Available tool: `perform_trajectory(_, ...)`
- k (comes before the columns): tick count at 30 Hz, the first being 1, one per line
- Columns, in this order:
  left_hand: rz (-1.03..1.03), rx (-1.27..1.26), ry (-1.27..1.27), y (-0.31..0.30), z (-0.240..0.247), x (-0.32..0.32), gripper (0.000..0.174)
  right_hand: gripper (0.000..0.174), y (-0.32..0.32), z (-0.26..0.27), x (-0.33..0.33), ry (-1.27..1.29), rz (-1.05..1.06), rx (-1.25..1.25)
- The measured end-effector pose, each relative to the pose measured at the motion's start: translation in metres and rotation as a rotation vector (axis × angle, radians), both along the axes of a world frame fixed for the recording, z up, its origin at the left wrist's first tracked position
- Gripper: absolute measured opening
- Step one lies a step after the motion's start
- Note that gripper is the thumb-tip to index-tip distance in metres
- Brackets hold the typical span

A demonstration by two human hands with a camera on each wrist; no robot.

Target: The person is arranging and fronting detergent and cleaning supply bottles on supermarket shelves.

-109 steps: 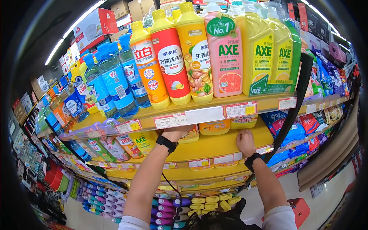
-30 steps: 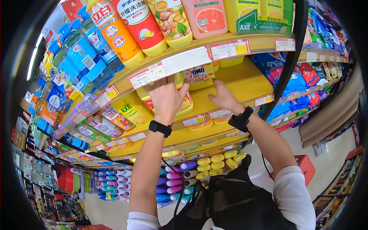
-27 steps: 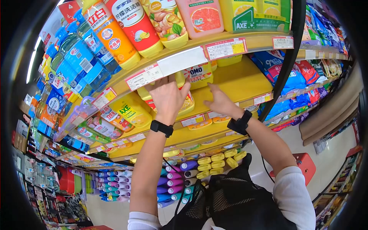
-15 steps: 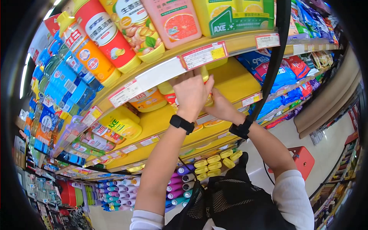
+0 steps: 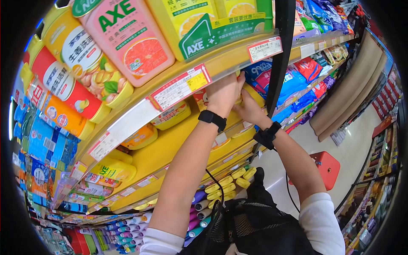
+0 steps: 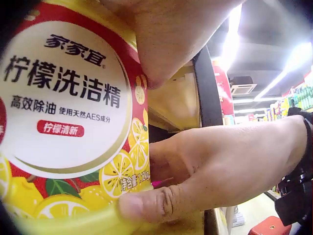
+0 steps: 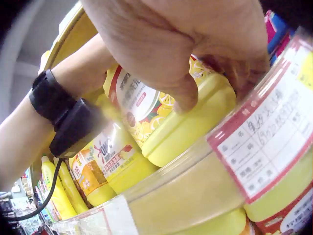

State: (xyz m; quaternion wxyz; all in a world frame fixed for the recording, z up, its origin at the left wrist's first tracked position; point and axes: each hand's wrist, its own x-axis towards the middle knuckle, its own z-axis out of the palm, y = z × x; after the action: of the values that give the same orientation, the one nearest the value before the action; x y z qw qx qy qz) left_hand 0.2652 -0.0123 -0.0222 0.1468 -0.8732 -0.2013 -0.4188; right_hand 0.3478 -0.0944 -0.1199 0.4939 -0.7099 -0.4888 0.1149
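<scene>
A yellow dish soap bottle (image 6: 68, 93) with a red, lemon-printed label stands on the lower yellow shelf, toward its right end. My left hand (image 5: 223, 93) reaches under the upper shelf and grips it high up; its fingertips are hidden in the head view. Low on the bottle's right side is my right hand (image 5: 250, 107), thumb (image 7: 186, 95) across the front near the base and fingers around the side. To the left stand an OMO bottle (image 7: 115, 156) and an orange-labelled bottle (image 5: 142, 136).
The upper shelf's price-tag edge (image 5: 178, 87) runs close above both hands, carrying large AXE bottles (image 5: 127, 42). A black shelf post (image 5: 280, 59) stands right of the hands, with bagged goods (image 5: 289, 80) beyond. A red stool (image 5: 326, 170) is on the floor.
The right hand, earlier apart from the dish soap bottle, now holds it as well. Both hands have shifted the bottle right, past the OMO bottle. The head view has swung right.
</scene>
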Motion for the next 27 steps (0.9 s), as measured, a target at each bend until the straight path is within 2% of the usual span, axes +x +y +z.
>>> perform_trajectory(2, -0.023, -0.088, 0.033, 0.006, 0.002, 0.010, 0.043, 0.064, 0.009, -0.002, 0.011, -0.025, -0.028, 0.003)
perform_trajectory(5, -0.177, -0.288, -0.119, 0.019, -0.001, 0.029, 0.038, 0.061, 0.029, -0.017, 0.031, -0.065, -0.023, 0.042)
perform_trajectory(6, -0.151, -0.293, -0.078, 0.017, 0.006, 0.028, 0.034, 0.061, 0.035, -0.018, 0.037, -0.055, -0.004, 0.049)
perform_trajectory(12, -0.391, -0.222, -0.270, 0.065, -0.040, 0.053, 0.025, 0.060, 0.060, -0.028, 0.058, -0.161, -0.040, 0.034)
perform_trajectory(17, -0.347, -0.079, -0.268, 0.079, -0.052, 0.053, 0.021, 0.060, 0.076, -0.044, 0.067, -0.316, -0.072, -0.028)
perform_trajectory(21, -0.409, -0.271, -0.246, 0.074, -0.050, 0.050, 0.021, 0.061, 0.076, -0.044, 0.068, -0.297, -0.073, -0.059)
perform_trajectory(24, -0.415, -0.318, -0.267, 0.066, -0.043, 0.042, 0.025, 0.060, 0.078, -0.051, 0.073, -0.325, -0.068, -0.002)
perform_trajectory(27, -0.308, -0.424, -0.056, 0.049, -0.031, 0.026, 0.031, 0.058, 0.070, -0.046, 0.067, -0.274, -0.043, -0.024)
